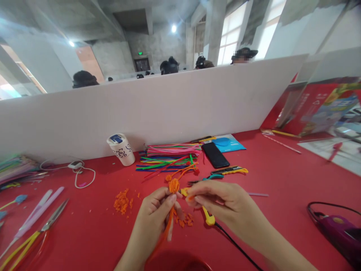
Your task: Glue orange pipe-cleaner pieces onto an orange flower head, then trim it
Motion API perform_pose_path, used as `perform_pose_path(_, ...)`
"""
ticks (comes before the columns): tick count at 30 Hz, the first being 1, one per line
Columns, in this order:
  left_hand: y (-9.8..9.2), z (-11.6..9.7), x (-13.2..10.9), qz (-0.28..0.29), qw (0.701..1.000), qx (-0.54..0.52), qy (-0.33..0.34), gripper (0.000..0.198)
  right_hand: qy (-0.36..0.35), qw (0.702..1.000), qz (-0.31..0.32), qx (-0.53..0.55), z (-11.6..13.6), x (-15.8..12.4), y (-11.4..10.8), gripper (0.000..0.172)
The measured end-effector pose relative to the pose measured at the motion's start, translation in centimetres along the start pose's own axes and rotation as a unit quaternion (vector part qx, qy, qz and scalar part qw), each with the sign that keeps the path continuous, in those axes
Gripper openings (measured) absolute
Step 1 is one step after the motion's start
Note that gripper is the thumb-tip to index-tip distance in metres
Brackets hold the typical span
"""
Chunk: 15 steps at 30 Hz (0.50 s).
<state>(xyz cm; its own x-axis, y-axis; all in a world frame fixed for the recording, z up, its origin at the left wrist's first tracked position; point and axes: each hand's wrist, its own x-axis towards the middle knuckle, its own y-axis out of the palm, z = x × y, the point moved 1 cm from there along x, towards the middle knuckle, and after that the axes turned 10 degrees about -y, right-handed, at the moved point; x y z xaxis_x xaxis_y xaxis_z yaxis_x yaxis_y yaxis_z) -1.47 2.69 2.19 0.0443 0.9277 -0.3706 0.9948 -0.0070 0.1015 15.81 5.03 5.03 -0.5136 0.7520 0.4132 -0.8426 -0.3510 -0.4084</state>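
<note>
My left hand [158, 210] is closed around the orange stem [168, 226] of a small fuzzy orange flower [174, 185], whose head stands up above the thumb. Close by on the right, my right hand [222, 201] pinches a small orange piece [191, 197] between thumb and fingertips, partly hidden. A yellow tool with a black cord [209, 217] lies behind and below the right hand, partly covered by it. Orange cut bits [184, 220] are scattered beneath the hands, and a pile of orange fluff [122, 201] lies to the left.
Coloured pipe cleaners [172, 150] lie along the white partition [169, 113]. Near them are a white cup [121, 149], a black phone [216, 154], teal-handled pliers [213, 176] and a yellow cutter [234, 170]. Scissors [46, 226] rest at left; a purple corded device [338, 229] at right.
</note>
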Motion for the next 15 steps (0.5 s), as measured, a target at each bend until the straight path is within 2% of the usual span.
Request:
perform_pose_path(3,0.2,0.2,0.0,-0.024,1.0,0.017,0.012,0.015,0.023,0.999,-0.02,-0.039,0.2,0.1,0.7,0.011)
perform_pose_path(7,0.6,0.1,0.1,-0.04,0.996,0.066,0.036,0.017,0.055,0.996,-0.013,-0.063,-0.5,0.2,1.3,0.014)
perform_pose_path(15,1.2,-0.5,-0.1,-0.039,0.991,0.113,0.057,0.017,0.045,0.995,-0.012,-0.088,-1.3,0.4,0.9,0.013)
